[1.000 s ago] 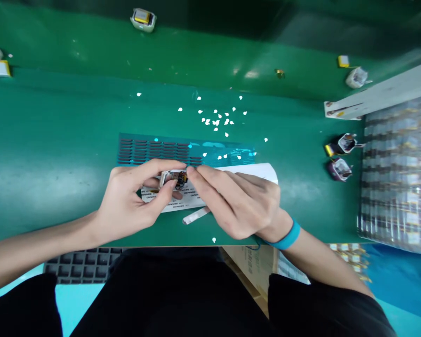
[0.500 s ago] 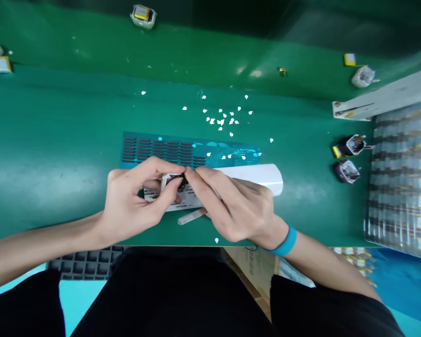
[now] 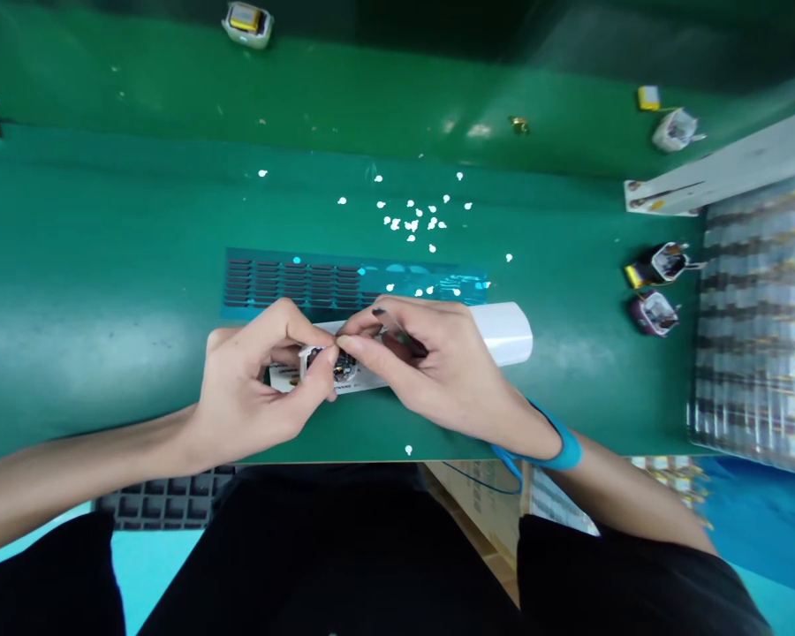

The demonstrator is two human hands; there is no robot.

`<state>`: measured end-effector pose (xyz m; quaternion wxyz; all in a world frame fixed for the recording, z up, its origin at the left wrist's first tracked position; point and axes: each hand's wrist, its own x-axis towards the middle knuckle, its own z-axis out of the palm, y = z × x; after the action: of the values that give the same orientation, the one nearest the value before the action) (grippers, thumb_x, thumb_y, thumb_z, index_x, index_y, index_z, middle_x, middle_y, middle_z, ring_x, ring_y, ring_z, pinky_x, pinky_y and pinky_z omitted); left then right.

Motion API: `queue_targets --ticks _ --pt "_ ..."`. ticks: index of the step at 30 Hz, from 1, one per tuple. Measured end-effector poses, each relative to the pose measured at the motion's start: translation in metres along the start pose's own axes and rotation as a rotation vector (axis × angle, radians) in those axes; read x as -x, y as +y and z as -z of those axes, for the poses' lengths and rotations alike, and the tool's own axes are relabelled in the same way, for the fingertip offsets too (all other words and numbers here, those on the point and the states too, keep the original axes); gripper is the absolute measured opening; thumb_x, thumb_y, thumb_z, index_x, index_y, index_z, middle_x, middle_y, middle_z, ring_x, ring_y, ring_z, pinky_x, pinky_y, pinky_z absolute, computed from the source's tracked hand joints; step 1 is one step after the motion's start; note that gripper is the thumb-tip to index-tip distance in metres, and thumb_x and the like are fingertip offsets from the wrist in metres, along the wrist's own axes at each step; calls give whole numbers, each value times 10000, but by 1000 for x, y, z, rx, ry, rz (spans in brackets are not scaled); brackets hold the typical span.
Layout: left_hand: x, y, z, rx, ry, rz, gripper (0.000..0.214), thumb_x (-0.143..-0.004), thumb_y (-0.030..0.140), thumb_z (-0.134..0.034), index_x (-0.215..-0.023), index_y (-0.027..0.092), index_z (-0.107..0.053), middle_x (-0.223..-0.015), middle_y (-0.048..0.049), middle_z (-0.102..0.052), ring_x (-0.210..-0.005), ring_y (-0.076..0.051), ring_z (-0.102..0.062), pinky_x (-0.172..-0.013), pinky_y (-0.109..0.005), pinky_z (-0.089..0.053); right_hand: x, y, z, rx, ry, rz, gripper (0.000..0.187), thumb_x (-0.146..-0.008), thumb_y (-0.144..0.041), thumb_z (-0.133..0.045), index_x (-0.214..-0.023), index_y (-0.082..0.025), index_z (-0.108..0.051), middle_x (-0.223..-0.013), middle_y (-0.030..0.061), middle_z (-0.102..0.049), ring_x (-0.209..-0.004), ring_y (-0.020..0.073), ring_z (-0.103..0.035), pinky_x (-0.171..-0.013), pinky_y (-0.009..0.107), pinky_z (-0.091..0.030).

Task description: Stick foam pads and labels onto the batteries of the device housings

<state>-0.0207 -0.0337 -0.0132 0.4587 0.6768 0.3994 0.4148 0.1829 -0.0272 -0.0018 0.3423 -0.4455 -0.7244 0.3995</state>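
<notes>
My left hand grips a small white housing with its open side up, dark circuitry and wires showing inside. My right hand meets it there, thumb and forefinger pinched together at the housing's upper edge. What lies between those fingertips is too small to make out. A thin dark-tipped tool is tucked among the right hand's fingers, mostly hidden. Under both hands lies a printed white sheet with a rolled end. Behind them is a blue sheet carrying rows of dark strips.
Several small white round tabs are scattered beyond the blue sheet. At right sit a black housing, a purple housing and a stack of clear trays. A white housing with a battery stands at the back. My right wrist wears a blue corded band.
My right hand has turned over, its thumb now at the housing's edge. The tool's pale end no longer sticks out below it, and its dark tip shows above. The view has shifted slightly.
</notes>
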Motion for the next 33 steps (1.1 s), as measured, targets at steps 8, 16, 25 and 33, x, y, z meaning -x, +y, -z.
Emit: queue_targets --ticks 8,16,25,33 --pt "-2 -1 5 8 -49 33 201 -925 213 -782 -1076 228 -651 -897 -7 -815 -676 -163 -784 -620 -245 -641 0 2 3 15 69 82 261 -1023 -369 -670 -855 -170 -678 -646 -56 -585 -512 63 -441 -505 235 -370" --pt "-8 -8 5 -315 -430 -502 70 -1041 148 -567 -1083 157 -623 -1177 -136 -796 -1105 -277 -774 -944 -421 -649 7 -11 48 287 259 126 578 -1127 -392 -310 -826 -248 -782 -734 60 -693 -680 203 -666 -677 386 -564" --pt "-13 -9 9 -585 -547 -549 123 -1075 152 -467 -1071 135 -589 -1120 -136 -792 -1118 -264 -763 -1065 -459 -603 52 9 46 33 324 -299 229 -1004 -365 -688 -864 -248 -827 -720 4 -785 -648 176 -757 -603 284 -596" --pt "-12 -10 11 -589 -550 -540 119 -1050 96 -482 -1052 96 -601 -1159 -199 -777 -1182 -312 -748 -852 -387 -697 59 19 33 -59 308 -322 177 -1001 -313 -687 -902 -276 -828 -770 -9 -811 -719 190 -798 -657 295 -656"
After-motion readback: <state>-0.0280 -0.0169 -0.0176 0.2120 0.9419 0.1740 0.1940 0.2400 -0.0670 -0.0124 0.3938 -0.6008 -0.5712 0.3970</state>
